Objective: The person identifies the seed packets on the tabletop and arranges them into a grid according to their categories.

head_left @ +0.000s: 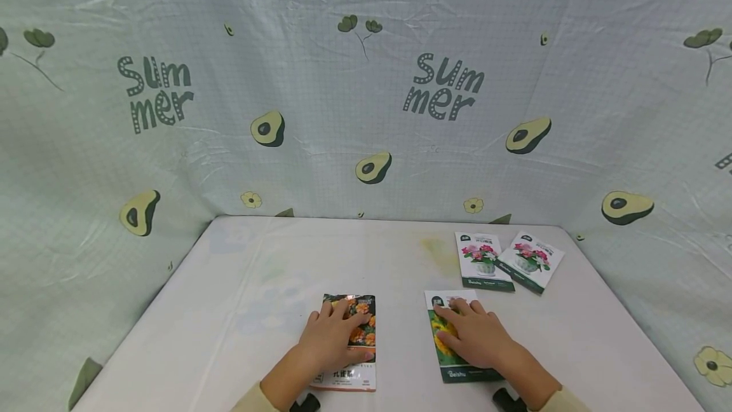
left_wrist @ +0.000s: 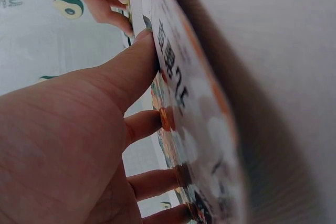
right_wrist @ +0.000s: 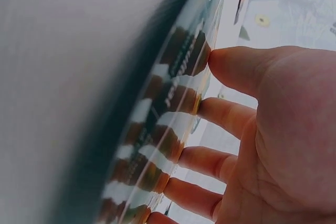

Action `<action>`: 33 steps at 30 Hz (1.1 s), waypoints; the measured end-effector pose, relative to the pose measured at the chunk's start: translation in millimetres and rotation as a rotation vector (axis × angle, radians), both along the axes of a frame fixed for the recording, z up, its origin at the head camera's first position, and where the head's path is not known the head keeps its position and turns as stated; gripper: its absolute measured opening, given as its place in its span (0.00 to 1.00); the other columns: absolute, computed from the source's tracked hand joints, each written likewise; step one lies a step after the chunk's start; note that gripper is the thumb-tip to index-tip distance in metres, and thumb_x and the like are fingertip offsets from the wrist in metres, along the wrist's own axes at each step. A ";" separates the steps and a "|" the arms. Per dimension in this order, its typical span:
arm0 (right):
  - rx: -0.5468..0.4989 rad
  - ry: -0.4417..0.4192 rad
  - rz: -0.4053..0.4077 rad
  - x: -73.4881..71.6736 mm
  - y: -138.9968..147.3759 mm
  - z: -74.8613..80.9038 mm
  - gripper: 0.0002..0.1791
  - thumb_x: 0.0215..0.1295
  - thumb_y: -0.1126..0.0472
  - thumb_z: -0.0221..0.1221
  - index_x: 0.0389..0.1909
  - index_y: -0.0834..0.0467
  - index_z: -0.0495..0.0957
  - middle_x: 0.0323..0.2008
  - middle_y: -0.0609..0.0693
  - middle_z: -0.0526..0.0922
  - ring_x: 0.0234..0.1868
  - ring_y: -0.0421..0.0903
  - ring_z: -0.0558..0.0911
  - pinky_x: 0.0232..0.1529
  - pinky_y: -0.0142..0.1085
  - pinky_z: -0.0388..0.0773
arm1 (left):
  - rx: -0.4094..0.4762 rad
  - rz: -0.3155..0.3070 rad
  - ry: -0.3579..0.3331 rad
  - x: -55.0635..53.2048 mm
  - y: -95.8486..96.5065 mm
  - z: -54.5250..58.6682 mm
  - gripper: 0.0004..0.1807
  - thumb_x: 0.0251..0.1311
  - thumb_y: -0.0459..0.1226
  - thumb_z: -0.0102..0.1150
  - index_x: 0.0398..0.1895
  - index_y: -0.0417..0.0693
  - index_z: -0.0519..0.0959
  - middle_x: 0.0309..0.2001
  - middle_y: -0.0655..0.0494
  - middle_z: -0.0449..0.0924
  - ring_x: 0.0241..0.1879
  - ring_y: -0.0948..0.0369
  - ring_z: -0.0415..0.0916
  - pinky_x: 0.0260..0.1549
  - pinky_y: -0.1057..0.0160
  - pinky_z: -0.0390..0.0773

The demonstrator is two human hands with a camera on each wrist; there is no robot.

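Orange flowers crowd the upper face of the orange-flower packet, which lies face up on the white table. The step in hand appears to be handling two packets at once, one under each hand; whether they are being set down or taken up I cannot tell. The left hand rests on the orange-flower packet, fingers spread and tips touching its face, pinching nothing. To its right, the right hand is likewise splayed on the yellow-flower packet. Lifting either would probably call for curling fingers around an edge; leaving them, merely raising both hands. Well behind and to the right of the orange-flower packet are two pink-flower packets, one overlapping the other. The orange-flower packet itself looks glossy and thin, its lower part white with dark lettering and an orange bottom edge.
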State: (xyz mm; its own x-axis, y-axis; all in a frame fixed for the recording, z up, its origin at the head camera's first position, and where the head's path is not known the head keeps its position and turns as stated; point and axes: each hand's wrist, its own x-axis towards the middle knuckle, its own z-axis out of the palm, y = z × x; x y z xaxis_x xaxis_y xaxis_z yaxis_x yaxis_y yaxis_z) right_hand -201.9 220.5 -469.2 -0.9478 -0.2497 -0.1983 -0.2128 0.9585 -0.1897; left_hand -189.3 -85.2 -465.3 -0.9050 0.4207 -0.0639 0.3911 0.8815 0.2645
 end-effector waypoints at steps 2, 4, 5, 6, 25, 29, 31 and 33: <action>-0.004 0.001 -0.001 -0.1 -1.2 -0.5 0.32 0.70 0.36 0.58 0.72 0.40 0.72 0.71 0.54 0.71 0.65 0.59 0.70 0.60 0.62 0.71 | -0.001 0.000 -0.001 -0.2 0.1 -0.3 0.37 0.56 0.64 0.67 0.69 0.68 0.75 0.71 0.44 0.67 0.61 0.43 0.67 0.43 0.48 0.66; -0.004 0.002 0.000 -0.4 -2.4 -1.1 0.32 0.70 0.36 0.58 0.72 0.40 0.72 0.72 0.54 0.71 0.65 0.58 0.70 0.60 0.62 0.71 | -0.005 0.000 -0.002 -0.7 0.1 -0.6 0.37 0.56 0.65 0.67 0.69 0.68 0.75 0.71 0.45 0.67 0.61 0.44 0.67 0.43 0.48 0.66; -0.004 0.004 0.000 -0.5 -3.1 -1.3 0.32 0.70 0.36 0.58 0.72 0.40 0.72 0.72 0.54 0.71 0.65 0.58 0.70 0.60 0.62 0.71 | -0.007 -0.001 -0.002 -0.8 0.1 -0.5 0.37 0.56 0.65 0.67 0.69 0.68 0.75 0.71 0.45 0.67 0.61 0.43 0.67 0.43 0.48 0.66; -0.003 0.004 0.000 -0.6 -3.7 -1.6 0.32 0.70 0.36 0.58 0.72 0.40 0.72 0.72 0.54 0.71 0.65 0.58 0.70 0.60 0.62 0.71 | -0.008 -0.002 -0.001 -0.9 0.1 -0.4 0.37 0.56 0.65 0.67 0.69 0.68 0.75 0.71 0.45 0.67 0.61 0.43 0.67 0.43 0.48 0.66; 0.005 0.017 0.004 0.9 -15.7 0.6 0.31 0.70 0.37 0.58 0.71 0.40 0.73 0.71 0.54 0.72 0.64 0.58 0.71 0.60 0.61 0.72 | -0.013 -0.004 0.003 -2.7 -1.0 -2.1 0.37 0.56 0.65 0.67 0.69 0.69 0.75 0.72 0.45 0.67 0.62 0.43 0.67 0.44 0.47 0.67; 0.001 0.013 -0.002 1.4 -17.9 1.9 0.31 0.70 0.37 0.59 0.71 0.40 0.73 0.71 0.54 0.71 0.64 0.58 0.71 0.60 0.62 0.71 | -0.003 -0.009 -0.001 -2.4 -1.4 -1.5 0.36 0.57 0.64 0.67 0.69 0.69 0.75 0.72 0.44 0.67 0.62 0.42 0.67 0.43 0.47 0.67; -0.005 0.009 -0.002 1.9 -19.3 3.4 0.31 0.70 0.37 0.59 0.71 0.40 0.73 0.71 0.55 0.71 0.64 0.58 0.71 0.60 0.62 0.71 | 0.002 -0.010 -0.004 -2.3 -1.5 -1.2 0.36 0.57 0.64 0.67 0.69 0.68 0.75 0.72 0.44 0.66 0.62 0.43 0.67 0.43 0.47 0.67; -0.008 0.005 -0.003 2.6 -20.8 4.8 0.31 0.70 0.37 0.59 0.71 0.40 0.73 0.71 0.55 0.71 0.65 0.58 0.71 0.60 0.62 0.71 | 0.005 -0.010 -0.006 -2.2 -1.6 -1.0 0.36 0.57 0.64 0.67 0.69 0.68 0.75 0.72 0.44 0.66 0.62 0.43 0.67 0.43 0.47 0.67</action>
